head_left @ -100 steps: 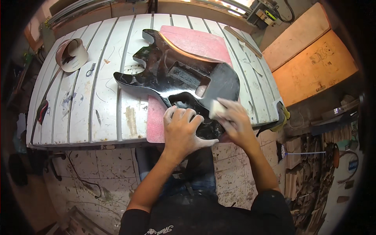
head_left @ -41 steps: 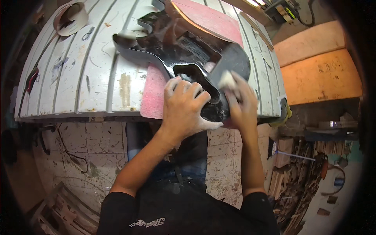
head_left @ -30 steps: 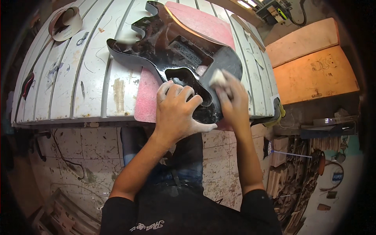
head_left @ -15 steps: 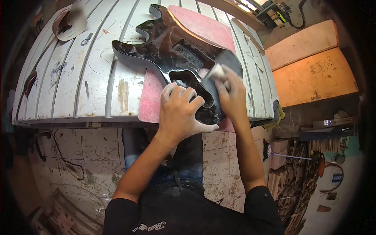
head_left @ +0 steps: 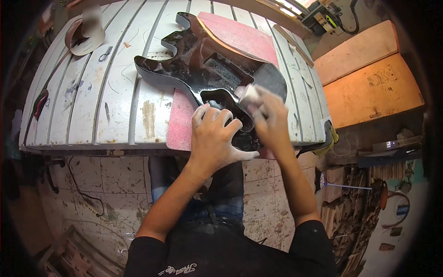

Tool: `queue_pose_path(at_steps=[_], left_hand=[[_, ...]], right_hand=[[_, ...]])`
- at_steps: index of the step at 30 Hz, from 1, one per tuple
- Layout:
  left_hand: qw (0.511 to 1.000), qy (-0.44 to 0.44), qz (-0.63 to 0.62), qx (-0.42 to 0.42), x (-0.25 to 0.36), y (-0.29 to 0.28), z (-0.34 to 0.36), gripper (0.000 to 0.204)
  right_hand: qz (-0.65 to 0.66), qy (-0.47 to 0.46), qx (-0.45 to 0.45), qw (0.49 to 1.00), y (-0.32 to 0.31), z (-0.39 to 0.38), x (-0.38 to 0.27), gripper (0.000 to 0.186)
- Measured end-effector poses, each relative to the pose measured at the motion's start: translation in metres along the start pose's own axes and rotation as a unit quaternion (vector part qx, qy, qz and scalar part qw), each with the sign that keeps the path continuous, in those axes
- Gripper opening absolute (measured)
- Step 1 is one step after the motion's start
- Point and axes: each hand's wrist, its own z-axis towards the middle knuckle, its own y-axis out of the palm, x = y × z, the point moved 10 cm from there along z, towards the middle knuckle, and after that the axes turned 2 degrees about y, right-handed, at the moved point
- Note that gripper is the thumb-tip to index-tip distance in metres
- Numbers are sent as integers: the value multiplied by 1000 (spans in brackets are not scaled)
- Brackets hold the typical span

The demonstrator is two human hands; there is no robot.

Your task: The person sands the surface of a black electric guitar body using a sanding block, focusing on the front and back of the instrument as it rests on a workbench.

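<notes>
A glossy black electric guitar body (head_left: 175, 69) with carved cavities lies on a pink foam pad (head_left: 180, 129). My left hand (head_left: 217, 138) grips the near part of the body, fingertips curled at the curved cavity's rim and thumb stretched along the near edge; both look dusty with pale powder. My right hand (head_left: 268, 117) is shut on a small cream block (head_left: 250, 93), held on the body's duller grey area (head_left: 273, 78) right of the cavities; it is blurred by motion.
The white slatted worktable (head_left: 115, 106) holds a curled sandpaper sheet (head_left: 84, 42), a red-and-black tool (head_left: 40, 102) and a wooden strip (head_left: 293, 44). An orange board (head_left: 371, 92) lies to the right, wood offcuts (head_left: 341, 207) below it. A machine (head_left: 325, 21) stands at the back.
My right hand with the cream block has shifted back and forth over the right part of the body, lately slightly left and down. My left hand keeps its hold. The whole view has shifted slightly.
</notes>
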Motion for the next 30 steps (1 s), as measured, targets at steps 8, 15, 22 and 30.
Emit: queue_pose_path(at_steps=[8,15,22,30], left_hand=[[1000,-1,12,-19,-1,4,-2,69],[1000,3,12,-23,5,4,1,70],[999,-2,14,-29,3,2,2,68],[1000,4,21,-8,3,-1,0,69]], right_hand=[[-13,-8,5,1000,-1,0,-21,16],[-70,147,10,987,-7,37,55,21],[-50,64,16,997,-9,15,38,18],[-24,-2,13,1000,-13,-15,-6,18]])
